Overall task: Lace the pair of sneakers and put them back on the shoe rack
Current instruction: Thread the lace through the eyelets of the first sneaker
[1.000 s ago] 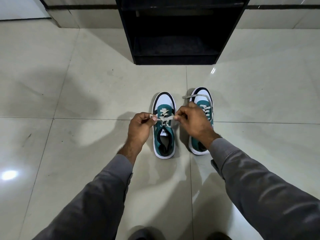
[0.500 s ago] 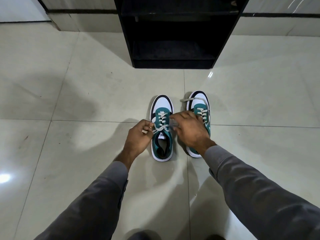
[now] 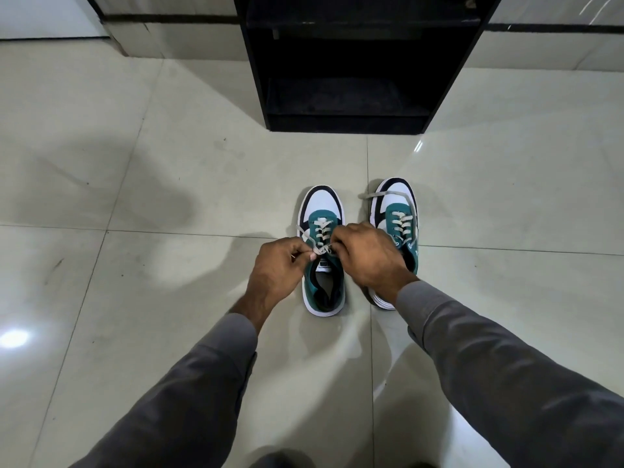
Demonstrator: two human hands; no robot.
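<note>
Two teal, white and black sneakers stand side by side on the tiled floor, toes pointing away from me. The left sneaker [image 3: 323, 261] has its grey-white lace [image 3: 320, 233] threaded up the eyelets. My left hand [image 3: 278, 268] pinches one end of that lace at the shoe's left side. My right hand [image 3: 366, 256] pinches the other end just above the tongue. The right sneaker [image 3: 396, 214] is laced too, with a loose lace end lying across its toe; my right hand and wrist cover its heel.
A black shoe rack [image 3: 351, 62] stands open against the wall straight ahead, its lower shelf dark and bare. Pale glossy floor tiles [image 3: 169, 163] surround the shoes. A white door edge [image 3: 44, 15] shows at the far left.
My hands have drawn closer together over the left sneaker's top eyelets, and the lace ends now cross there. The camera has tilted, so the rack shows lower in view.
</note>
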